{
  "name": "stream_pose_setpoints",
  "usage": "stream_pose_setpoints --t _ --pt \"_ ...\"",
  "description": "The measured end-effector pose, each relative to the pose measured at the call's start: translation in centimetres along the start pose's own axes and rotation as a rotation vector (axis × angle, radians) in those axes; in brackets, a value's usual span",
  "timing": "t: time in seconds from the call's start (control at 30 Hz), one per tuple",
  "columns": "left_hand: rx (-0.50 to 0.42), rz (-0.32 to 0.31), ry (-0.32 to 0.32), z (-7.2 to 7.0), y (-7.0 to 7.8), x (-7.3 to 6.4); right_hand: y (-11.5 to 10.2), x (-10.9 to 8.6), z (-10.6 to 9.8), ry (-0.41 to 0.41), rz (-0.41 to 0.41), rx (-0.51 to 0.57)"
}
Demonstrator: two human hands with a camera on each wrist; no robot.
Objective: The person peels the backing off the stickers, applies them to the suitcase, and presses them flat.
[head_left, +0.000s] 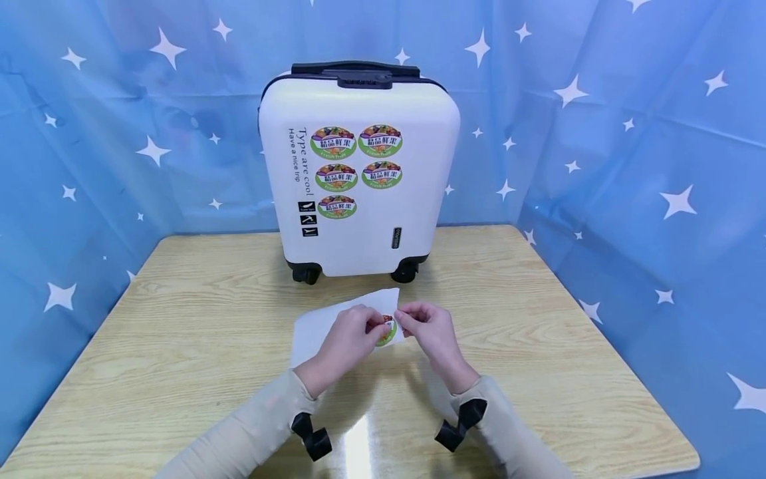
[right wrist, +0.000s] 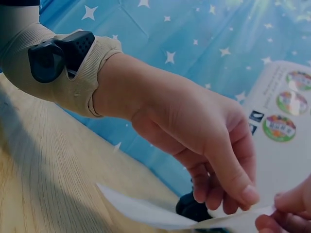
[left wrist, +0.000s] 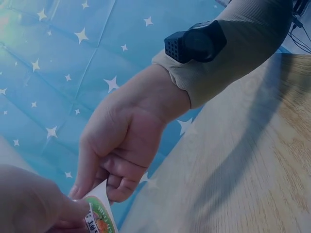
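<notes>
A white sticker sheet [head_left: 317, 327] is held low over the table in front of the suitcase. On its right end is an oval fruit sticker [head_left: 387, 334] with a green lower rim, partly covered by fingers. My left hand [head_left: 349, 336] grips the sheet, thumb and fingers bent over it beside the sticker. At the sheet's right edge, my right hand [head_left: 432, 330] pinches the corner between thumb and forefinger. In the left wrist view the sticker [left wrist: 99, 218] shows between both hands. The right wrist view has the sheet [right wrist: 146, 208] curving below the left hand.
A white suitcase [head_left: 413, 199] with black wheels stands upright at the table's back, several matching oval stickers [head_left: 333, 143] on its front in two columns. The wooden table [head_left: 197, 319] extends around it. Blue star-patterned cloth [head_left: 197, 113] hangs behind and along both sides.
</notes>
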State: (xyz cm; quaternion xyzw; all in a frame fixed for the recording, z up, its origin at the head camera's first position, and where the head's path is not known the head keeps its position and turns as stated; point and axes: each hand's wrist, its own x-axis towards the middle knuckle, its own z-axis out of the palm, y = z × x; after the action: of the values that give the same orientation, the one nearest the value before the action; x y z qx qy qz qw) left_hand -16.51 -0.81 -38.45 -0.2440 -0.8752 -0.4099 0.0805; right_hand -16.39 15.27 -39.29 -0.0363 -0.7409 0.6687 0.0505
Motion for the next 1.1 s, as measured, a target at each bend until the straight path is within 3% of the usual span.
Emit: stream_pose_setpoints --t 0.8,1.1 --pt "0.019 0.08 0.051 -0.3 -0.1 -0.3 0.1 0.0 1.0 -0.081 -0.067 0.05" --pt "-0.01 0.056 0.025 -0.4 -0.2 -0.5 0.4 0.0 1.2 -0.088 -0.086 0.027"
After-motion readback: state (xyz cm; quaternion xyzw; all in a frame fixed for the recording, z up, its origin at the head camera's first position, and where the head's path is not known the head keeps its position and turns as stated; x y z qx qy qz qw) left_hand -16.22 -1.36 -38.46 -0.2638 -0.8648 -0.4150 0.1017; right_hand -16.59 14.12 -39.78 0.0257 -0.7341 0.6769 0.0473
